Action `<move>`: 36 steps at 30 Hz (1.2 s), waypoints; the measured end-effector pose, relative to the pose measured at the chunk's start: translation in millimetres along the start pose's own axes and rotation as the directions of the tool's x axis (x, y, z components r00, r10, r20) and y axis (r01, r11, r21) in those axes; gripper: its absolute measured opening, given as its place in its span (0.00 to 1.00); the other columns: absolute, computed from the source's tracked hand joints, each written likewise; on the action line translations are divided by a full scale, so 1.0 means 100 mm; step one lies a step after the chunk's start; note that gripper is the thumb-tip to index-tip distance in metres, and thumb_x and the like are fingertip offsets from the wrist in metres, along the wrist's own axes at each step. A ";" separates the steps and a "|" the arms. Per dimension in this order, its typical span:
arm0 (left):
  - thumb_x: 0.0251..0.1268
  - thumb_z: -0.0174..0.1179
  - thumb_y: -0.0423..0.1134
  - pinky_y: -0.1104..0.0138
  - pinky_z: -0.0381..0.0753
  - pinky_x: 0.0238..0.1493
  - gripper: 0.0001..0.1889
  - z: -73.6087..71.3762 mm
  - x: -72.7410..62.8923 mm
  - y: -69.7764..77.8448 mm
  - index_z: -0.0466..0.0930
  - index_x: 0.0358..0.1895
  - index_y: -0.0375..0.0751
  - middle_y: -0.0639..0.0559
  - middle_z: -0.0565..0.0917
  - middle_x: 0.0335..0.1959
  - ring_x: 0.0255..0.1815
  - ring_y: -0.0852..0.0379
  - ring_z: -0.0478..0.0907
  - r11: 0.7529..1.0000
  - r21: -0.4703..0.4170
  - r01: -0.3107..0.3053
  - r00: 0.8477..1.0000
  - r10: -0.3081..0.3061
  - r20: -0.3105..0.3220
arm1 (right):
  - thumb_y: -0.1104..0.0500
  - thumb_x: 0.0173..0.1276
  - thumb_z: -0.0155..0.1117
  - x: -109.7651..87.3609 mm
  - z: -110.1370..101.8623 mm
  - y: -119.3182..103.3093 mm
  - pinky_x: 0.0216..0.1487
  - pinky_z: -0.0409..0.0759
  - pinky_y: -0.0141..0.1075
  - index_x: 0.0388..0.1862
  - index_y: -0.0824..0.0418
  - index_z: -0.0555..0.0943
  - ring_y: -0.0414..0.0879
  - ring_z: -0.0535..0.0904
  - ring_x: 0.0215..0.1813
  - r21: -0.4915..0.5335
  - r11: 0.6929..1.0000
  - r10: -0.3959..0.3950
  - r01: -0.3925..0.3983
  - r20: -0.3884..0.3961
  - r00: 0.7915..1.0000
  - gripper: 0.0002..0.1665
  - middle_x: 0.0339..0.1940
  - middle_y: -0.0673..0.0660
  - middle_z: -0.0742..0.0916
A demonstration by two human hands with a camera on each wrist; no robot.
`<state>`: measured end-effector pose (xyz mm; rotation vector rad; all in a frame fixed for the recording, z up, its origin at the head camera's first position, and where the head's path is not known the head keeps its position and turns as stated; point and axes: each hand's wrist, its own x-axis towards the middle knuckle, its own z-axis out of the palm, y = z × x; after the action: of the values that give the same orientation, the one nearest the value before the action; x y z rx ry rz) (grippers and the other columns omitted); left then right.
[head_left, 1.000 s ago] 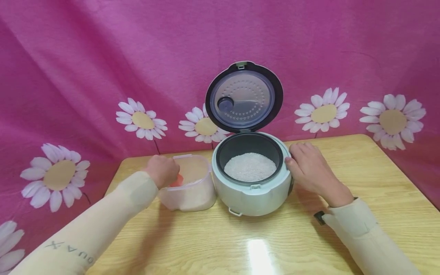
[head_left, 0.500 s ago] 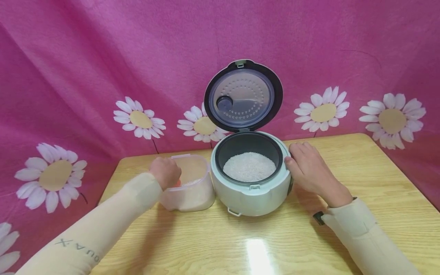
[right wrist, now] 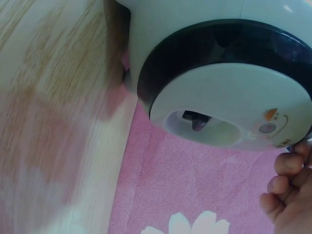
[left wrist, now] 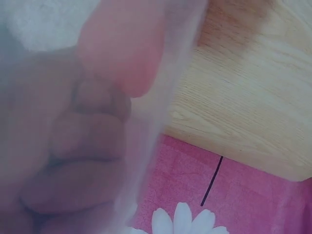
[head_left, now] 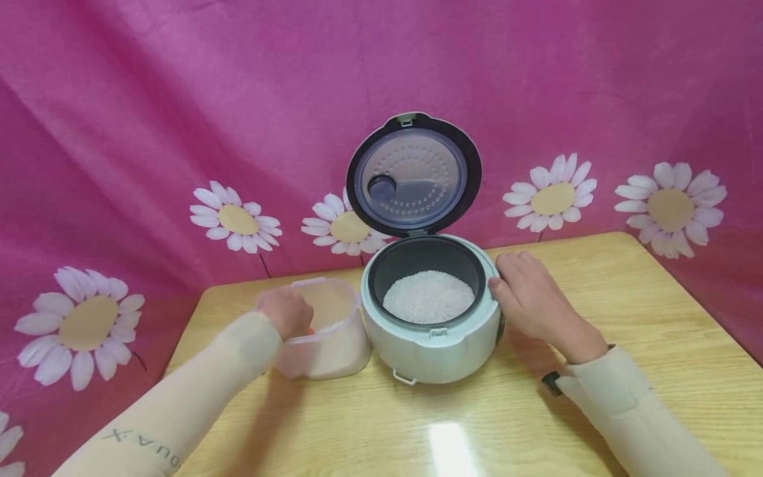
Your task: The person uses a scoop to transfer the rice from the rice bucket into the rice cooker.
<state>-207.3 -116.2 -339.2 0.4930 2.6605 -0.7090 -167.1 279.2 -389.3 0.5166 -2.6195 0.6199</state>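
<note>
My left hand (head_left: 287,313) reaches into a translucent plastic container (head_left: 324,358) of rice, fingers curled round a red scoop (left wrist: 124,46). Through the container's cloudy wall, the left wrist view shows the curled fingers and the scoop's rounded part close to white grains. Just right of the container stands a pale rice cooker (head_left: 432,361) with its lid (head_left: 415,179) raised. White rice (head_left: 428,297) lies in its dark inner pot. My right hand (head_left: 530,298) holds the cooker's right side, thumb at the rim. Bent fingers (right wrist: 288,165) meet the cooker's edge in the right wrist view.
Both vessels stand side by side on a wooden table (head_left: 357,430). Behind it hangs a pink cloth (head_left: 268,99) printed with daisies. A control panel (right wrist: 209,105) with a dark border faces the right wrist camera.
My left hand has sunk lower in the container, and less of the scoop shows. The right hand keeps its place on the cooker. The head view has shifted slightly.
</note>
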 end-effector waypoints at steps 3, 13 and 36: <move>0.69 0.62 0.46 0.51 0.85 0.30 0.13 -0.01 0.02 0.00 0.83 0.26 0.46 0.51 0.79 0.26 0.27 0.52 0.75 1.000 0.007 0.016 1.000 -0.016 0.004 | 0.58 0.72 0.52 0.01 -0.01 0.00 0.42 0.65 0.42 0.37 0.60 0.72 0.49 0.67 0.38 -0.003 1.000 -0.007 0.007 -0.011 1.000 0.06 0.29 0.55 0.74; 0.69 0.58 0.38 0.56 0.80 0.27 0.13 -0.03 0.06 0.00 0.78 0.23 0.47 0.53 0.71 0.21 0.23 0.55 0.68 0.998 0.054 0.012 0.999 -0.014 0.040 | 0.59 0.72 0.50 0.01 -0.01 0.03 0.42 0.63 0.41 0.35 0.60 0.71 0.49 0.66 0.37 -0.008 1.000 -0.021 0.020 -0.027 0.999 0.06 0.27 0.55 0.72; 0.67 0.60 0.42 0.55 0.78 0.28 0.13 0.02 -0.01 -0.07 0.78 0.21 0.50 0.56 0.77 0.23 0.27 0.55 0.73 0.995 -0.088 -0.055 0.998 0.054 -0.010 | 0.59 0.72 0.51 -0.01 0.03 0.01 0.41 0.64 0.41 0.36 0.60 0.72 0.48 0.66 0.38 0.003 1.000 -0.019 0.020 -0.015 1.000 0.06 0.27 0.54 0.73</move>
<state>-208.3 -123.1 -337.7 0.5428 2.6609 -0.5724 -168.2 278.9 -392.8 0.5356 -2.5963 0.6194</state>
